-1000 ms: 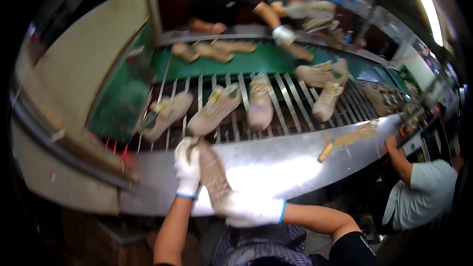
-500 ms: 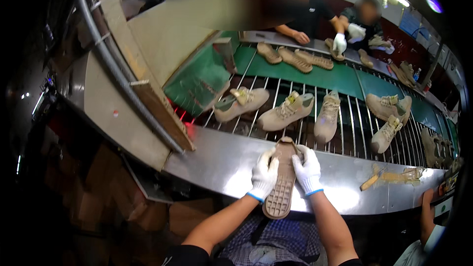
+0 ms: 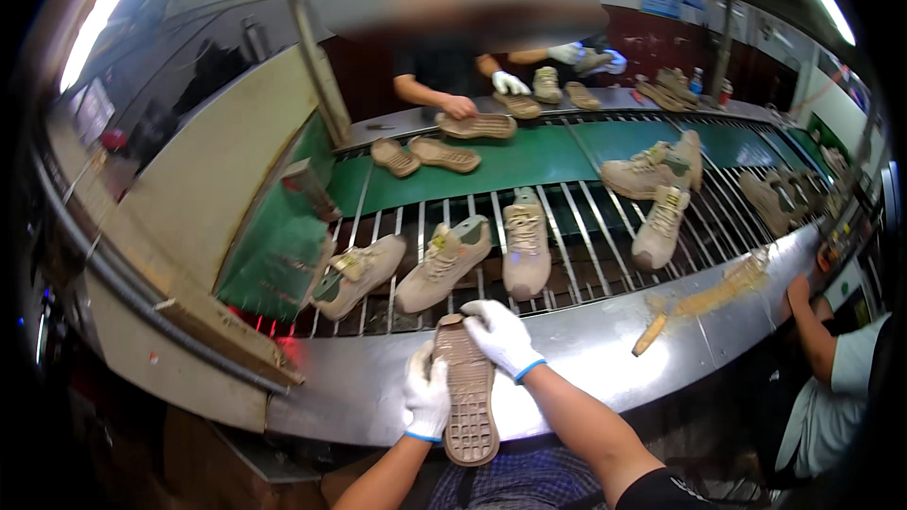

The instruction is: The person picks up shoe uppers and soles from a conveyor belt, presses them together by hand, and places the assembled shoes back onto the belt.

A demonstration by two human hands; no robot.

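A brown shoe sole (image 3: pixel 470 395) with a grid of square hollows is tilted over the front metal ledge, its gridded end towards me. My left hand (image 3: pixel 427 395), in a white glove, grips its left edge. The gloved right hand (image 3: pixel 501 335) has its fingers bent over the far end of the sole. Just beyond, beige lace-up shoes stand on the bar conveyor: one shoe (image 3: pixel 359 276) at the left, another shoe (image 3: pixel 444 264) beside it, and a third shoe (image 3: pixel 526 244) straight ahead of the sole.
More shoes (image 3: pixel 661 222) stand on the bars at right. A green belt (image 3: pixel 539 153) behind carries loose soles (image 3: pixel 444 155). Two co-workers handle soles and shoes across the line. A yellow-handled tool (image 3: pixel 649 332) lies on the metal ledge (image 3: pixel 586 345). Another person's arm (image 3: pixel 811 329) is at right.
My right hand has moved from the sole's right side to its far end. The left hand still holds the left edge. The view has swung, showing more of the far side.
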